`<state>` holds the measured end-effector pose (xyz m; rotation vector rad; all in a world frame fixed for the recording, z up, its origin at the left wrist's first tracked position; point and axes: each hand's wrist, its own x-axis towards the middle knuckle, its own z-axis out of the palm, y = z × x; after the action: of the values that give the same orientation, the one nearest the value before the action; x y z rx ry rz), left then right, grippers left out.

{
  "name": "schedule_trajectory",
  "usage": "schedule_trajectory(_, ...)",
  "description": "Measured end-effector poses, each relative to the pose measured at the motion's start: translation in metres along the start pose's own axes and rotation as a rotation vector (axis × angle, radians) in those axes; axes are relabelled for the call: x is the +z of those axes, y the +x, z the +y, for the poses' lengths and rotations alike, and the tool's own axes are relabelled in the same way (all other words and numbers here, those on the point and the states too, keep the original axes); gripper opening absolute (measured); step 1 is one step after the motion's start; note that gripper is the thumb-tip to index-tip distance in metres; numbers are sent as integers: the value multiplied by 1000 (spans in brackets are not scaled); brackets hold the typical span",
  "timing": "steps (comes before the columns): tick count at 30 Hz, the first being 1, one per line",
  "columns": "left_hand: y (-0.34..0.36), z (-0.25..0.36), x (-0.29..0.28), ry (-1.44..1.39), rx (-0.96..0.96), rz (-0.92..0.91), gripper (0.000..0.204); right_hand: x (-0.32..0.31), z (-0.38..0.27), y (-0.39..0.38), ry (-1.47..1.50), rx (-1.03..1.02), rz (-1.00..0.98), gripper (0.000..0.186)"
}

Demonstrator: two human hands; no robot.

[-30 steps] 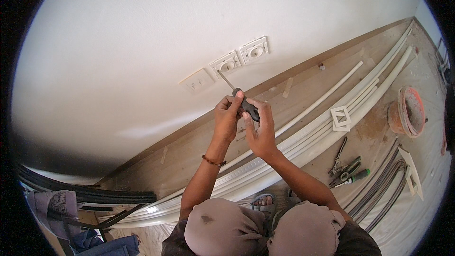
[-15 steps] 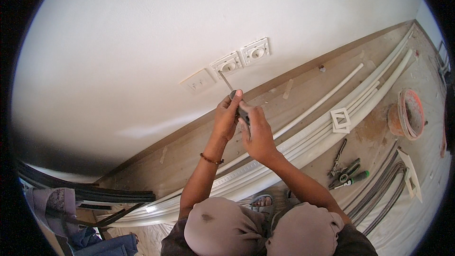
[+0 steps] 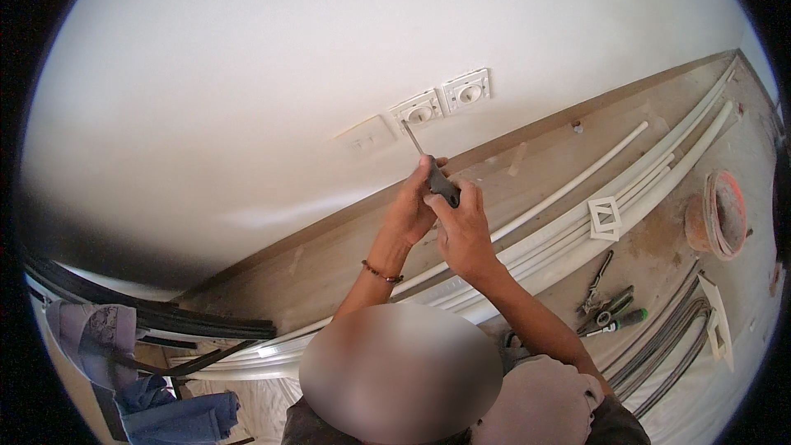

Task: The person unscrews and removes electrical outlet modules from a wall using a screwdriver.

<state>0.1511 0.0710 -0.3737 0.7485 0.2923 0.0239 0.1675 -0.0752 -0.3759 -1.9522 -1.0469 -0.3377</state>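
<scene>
So both hands are on one tool here. The left hand [image 3: 414, 204] has the front of a black-handled metal screwdriver [image 3: 443, 185] pinched between thumb and fingers, right behind the shaft, and the right hand [image 3: 466, 229] is gripping the butt end of the handle.

The thing that matters is how the screwdriver lines up: it runs on a slant, handle at lower right and tip at upper left, and the tip looks to be right at the lower-left edge of the middle white square wall socket [image 3: 421, 113], just above the centre of the frame. Can't tell if it's actually seated in a screw. The left hand is the nearer one to the socket, and I see nothing blocking the shaft.

Neighbours on the wall: another white socket with a round recess [image 3: 469, 93] just beside it on the right, and a flat white rectangular wall plate [image 3: 367, 137] on the left.

The long white plastic pipes [image 3: 554, 241] sweep across the floor behind the forearms, with white rectangular frames [image 3: 605, 219] lying on them. Further right there's an orange bucket [image 3: 698, 222], plus a dark pile of hand tools [image 3: 610, 303] below it, all well apart from the hands.
</scene>
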Motion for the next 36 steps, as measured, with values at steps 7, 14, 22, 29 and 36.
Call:
schedule_trajectory(7,2,-12,-10,5,173,23,43,-3,-3,3,549,138,143,47)
schedule_trajectory(14,1,1,-11,61,57,-61,40,-9,-6,7,-14,-44,46,49)
schedule_trajectory(22,0,-8,8,-72,129,-52,38,-2,7,8,306,160,22,42)
schedule_trajectory(29,-5,-7,-22,102,50,-39,40,-5,0,4,103,-27,42,44)
schedule_trajectory(36,-12,0,15,-145,67,14,32,-3,-8,4,243,150,-8,44)
